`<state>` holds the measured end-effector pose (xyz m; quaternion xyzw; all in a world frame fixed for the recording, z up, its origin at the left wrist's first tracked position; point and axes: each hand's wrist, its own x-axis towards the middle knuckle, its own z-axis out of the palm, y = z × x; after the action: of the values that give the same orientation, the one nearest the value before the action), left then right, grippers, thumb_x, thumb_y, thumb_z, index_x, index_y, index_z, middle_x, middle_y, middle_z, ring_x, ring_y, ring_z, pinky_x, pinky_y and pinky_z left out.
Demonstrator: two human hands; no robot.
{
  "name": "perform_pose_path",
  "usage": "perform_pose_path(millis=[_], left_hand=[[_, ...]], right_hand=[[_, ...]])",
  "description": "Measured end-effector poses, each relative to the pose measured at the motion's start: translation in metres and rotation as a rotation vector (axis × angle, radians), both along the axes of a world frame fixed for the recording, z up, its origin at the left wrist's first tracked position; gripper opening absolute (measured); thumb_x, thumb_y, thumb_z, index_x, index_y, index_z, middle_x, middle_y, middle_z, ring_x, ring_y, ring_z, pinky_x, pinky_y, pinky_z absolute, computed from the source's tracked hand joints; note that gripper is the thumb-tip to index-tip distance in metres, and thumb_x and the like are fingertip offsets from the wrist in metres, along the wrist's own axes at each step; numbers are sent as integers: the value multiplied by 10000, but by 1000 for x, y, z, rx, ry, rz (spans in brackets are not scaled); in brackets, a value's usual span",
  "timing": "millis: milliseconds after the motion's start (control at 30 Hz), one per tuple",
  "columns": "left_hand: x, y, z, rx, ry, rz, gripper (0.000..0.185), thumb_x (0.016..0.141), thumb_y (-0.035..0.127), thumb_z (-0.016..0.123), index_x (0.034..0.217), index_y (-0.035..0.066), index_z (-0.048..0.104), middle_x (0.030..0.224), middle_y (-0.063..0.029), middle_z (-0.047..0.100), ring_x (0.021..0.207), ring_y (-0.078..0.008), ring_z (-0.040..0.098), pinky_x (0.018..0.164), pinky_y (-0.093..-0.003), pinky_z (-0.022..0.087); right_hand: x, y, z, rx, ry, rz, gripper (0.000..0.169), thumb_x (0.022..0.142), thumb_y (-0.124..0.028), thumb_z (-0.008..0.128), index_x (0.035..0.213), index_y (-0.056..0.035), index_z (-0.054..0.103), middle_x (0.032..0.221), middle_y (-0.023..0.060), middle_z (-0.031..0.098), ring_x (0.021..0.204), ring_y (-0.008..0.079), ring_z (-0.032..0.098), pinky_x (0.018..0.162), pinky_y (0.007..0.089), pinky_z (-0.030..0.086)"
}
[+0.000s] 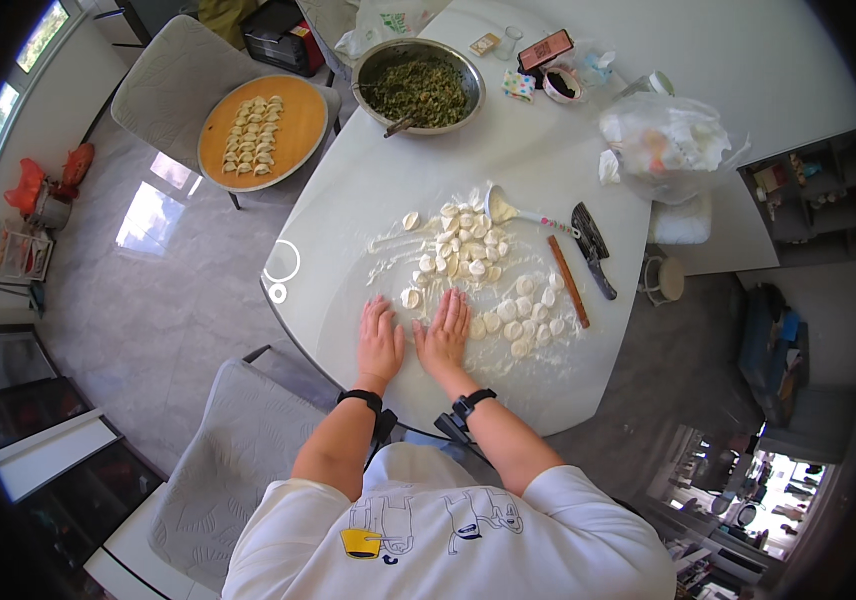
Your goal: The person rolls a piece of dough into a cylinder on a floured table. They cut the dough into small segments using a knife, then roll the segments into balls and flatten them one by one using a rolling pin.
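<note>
My left hand (380, 341) rests palm down on the white table (345, 225), holding nothing visible. Beside it, my right hand (443, 334) also lies flat, its fingertips at the lower edge of a floured heap of small dough pieces (465, 240). What may be under either palm is hidden. One dough piece (410, 298) sits between the two sets of fingertips. To the right of my right hand are several flattened dough rounds (524, 306). A wooden rolling pin (569, 281) lies beyond them, and a white scoop (501, 206) with flour touches the heap's far side.
A dark-bladed knife (594, 247) lies at the right. Farther back stand a metal bowl (465, 112) of chopped green filling, a phone (545, 49) and a plastic bag (664, 142). On a chair (172, 90), a round board (296, 135) holds rows of dumplings. Another chair (248, 420) stands near my left.
</note>
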<state>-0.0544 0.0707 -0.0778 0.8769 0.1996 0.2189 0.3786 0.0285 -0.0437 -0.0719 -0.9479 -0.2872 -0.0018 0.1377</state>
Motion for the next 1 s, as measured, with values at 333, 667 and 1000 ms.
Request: perform_pose_path(millis=[333,667,1000], left_hand=[[-1,3,3,-20,0,-9,255,909,107,554,1132,-16,541,1279,-185,518,1340,-406,432,1174,-533,303],[0,0,-3,-31,9,6,259,902,107,577,1133,-2,541,1313,-170,512,1356,-399,421,1173,-528,315],[-1,0,-2,42,51,18,250,909,112,571,1132,2,545,1302,-163,514,1357,-386,424,1172,-526,318]], right_hand=[[13,1,-6,268,126,45,740,934,-423,582,1498,-10,341,1540,225,332,1452,411,276,1195,545,188],[5,-51,11,72,11,346,597,880,-318,685,1418,-141,495,1420,163,439,1366,376,377,1176,550,246],[53,-97,3,127,-121,-41,494,892,-216,670,1342,-65,533,1316,167,515,1274,369,455,1115,517,317]])
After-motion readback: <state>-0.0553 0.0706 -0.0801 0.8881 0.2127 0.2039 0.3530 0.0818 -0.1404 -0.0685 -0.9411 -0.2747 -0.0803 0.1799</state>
